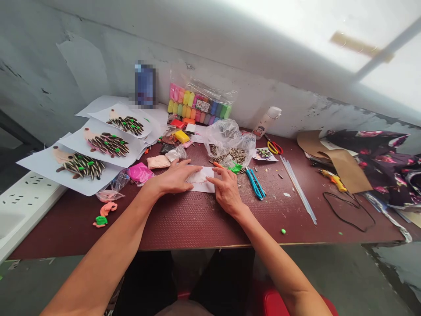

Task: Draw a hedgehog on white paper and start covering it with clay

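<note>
A small white paper (205, 188) lies on the dark red table between my hands, with a pale flattened patch on it. My left hand (177, 177) rests over the paper's left side, fingers apart and holding nothing. On the paper's right edge, my right hand (226, 186) touches the pale patch with a fingertip; an orange stick (218, 165) shows by its fingers, and whether they grip it is unclear. Just beyond are sunflower seeds (238, 156) by a clear plastic bag (223, 131) and a green clay lump (235, 168).
Hedgehog pictures (108, 147) are stacked at left, near a power strip (23, 202). Clay packs (197, 105) and a bottle (266, 122) stand behind. Rightward lie a blue cutter (255, 184), scissors (273, 145), glue sticks (298, 191), a yellow glue gun (335, 181) and its cord.
</note>
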`<state>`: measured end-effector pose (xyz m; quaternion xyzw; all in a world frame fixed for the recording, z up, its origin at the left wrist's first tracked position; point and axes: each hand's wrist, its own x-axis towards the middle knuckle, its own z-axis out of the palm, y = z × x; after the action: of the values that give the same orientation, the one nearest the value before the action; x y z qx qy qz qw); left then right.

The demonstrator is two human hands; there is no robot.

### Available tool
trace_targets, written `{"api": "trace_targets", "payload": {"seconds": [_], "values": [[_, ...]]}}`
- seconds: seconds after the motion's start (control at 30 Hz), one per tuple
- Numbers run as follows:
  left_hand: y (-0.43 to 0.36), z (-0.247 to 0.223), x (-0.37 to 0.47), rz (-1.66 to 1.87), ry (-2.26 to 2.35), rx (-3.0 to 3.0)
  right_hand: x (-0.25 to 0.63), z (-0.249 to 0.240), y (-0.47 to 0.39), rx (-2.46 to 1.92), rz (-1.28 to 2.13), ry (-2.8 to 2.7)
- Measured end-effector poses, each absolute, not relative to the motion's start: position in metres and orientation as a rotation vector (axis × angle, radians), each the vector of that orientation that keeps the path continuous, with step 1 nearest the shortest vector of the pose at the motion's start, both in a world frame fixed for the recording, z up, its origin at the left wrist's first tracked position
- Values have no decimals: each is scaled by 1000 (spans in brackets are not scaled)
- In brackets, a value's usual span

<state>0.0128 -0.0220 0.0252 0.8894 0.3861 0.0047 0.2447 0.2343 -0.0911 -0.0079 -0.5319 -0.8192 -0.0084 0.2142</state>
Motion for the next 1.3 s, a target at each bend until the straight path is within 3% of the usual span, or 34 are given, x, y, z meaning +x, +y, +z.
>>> {"api": "trace_targets", "payload": {"seconds": [0.77, 1.3], "values": [[-22, 24, 12, 19, 1047, 2413, 231, -6, -95, -1508, -178, -2399], [-24, 25, 13, 33, 1062, 2406, 230, -5, -94, -1423, -36, -2327]]}}
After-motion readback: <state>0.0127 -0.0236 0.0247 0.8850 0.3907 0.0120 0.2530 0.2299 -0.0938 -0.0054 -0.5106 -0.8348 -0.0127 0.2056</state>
